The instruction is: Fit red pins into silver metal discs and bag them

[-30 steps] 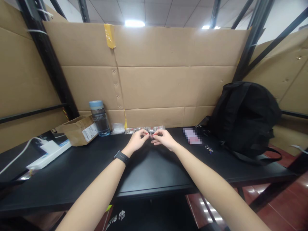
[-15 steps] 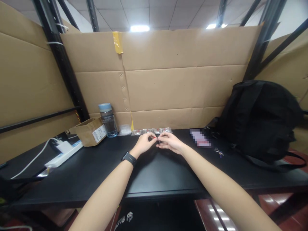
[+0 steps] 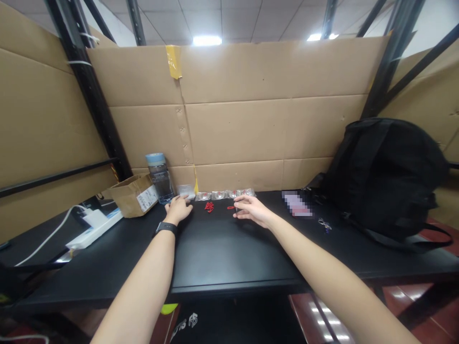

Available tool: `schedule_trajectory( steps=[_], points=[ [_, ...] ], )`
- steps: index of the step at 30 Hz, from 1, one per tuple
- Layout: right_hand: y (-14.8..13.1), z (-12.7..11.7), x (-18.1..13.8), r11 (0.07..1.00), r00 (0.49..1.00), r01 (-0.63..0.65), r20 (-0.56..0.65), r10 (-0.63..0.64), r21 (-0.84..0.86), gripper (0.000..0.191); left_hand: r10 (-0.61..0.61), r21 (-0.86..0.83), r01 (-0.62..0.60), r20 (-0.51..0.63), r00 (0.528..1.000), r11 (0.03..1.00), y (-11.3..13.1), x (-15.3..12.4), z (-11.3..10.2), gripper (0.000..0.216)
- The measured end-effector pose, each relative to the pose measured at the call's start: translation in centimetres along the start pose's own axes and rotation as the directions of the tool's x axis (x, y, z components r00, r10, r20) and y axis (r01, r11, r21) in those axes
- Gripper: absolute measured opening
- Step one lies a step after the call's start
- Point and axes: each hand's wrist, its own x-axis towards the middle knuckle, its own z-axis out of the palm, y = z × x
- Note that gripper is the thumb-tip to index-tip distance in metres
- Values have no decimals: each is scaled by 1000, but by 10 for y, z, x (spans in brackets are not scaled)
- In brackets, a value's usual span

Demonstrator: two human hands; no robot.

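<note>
A little red loop point(image 3: 230, 208) sticks out sideways from my right hand point(image 3: 248, 210), and my fingers mostly hide the rest. A squiggly bunch of red string point(image 3: 209, 207) lies on the black table point(image 3: 222, 258). Clear plastic bags point(image 3: 185, 189) lie right by my left hand point(image 3: 177, 209).

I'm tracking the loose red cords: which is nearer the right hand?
The small loop at the right hand; the bunched cord lies apart, farther left.

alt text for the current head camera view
A person's right hand holds a small item with a thin red loop over a black tabletop, while the left hand is at a clear plastic packet. A tangled red cord lies between the hands; a black fabric backpack sits at right.
</note>
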Motion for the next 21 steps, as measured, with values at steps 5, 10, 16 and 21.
schedule_trajectory(
  steps=[5,10,16,21],
  points=[
    [1,1,0,999,1000,-1,15,2,-32,32,11,55,-15,65,998,998,-1,2,13,42],
    [0,2,-1,999,1000,1,15,-1,-50,34,10,82,-10,2,1000,997,5,0,10,47],
    [-6,0,-3,999,1000,24,-13,-24,-33,36,13,71,-3,-130,991,997,10,-4,-2,42],
    [-15,-5,-3,995,991,93,-93,-96,-40,33,256,-103,-319,-392,883,942,42,-8,-21,46]
  ],
)
